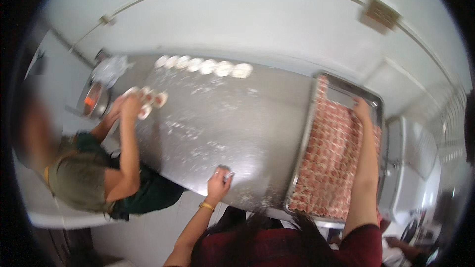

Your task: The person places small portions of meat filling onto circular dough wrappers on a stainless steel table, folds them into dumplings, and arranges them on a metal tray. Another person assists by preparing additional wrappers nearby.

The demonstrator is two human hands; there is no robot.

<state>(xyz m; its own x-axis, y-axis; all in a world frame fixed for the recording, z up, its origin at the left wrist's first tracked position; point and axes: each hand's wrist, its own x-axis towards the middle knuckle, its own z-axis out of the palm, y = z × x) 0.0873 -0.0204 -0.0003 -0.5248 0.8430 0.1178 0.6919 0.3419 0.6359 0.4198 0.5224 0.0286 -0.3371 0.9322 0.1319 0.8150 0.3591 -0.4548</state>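
My left hand (219, 183) rests at the near edge of the metal table (198, 118), its fingers curled around something small, pale and dark that I cannot make out. My right arm stretches over a large metal tray (302, 168) on the right. At the far end of that tray, by the bare strip of its bottom, is my right hand (362, 109); its fingers are blurred. Close rows of small dough pieces with reddish filling (329, 153) cover most of the tray and lie under my right forearm.
At the left, a co-worker's hands (126, 106) work beside several filled dough rounds (148, 98). Near them stand a metal bowl (101, 101) of reddish filling and a clear plastic bag (110, 70). Flat dough rounds (209, 66) line the back, and loose flour dusts the tabletop.
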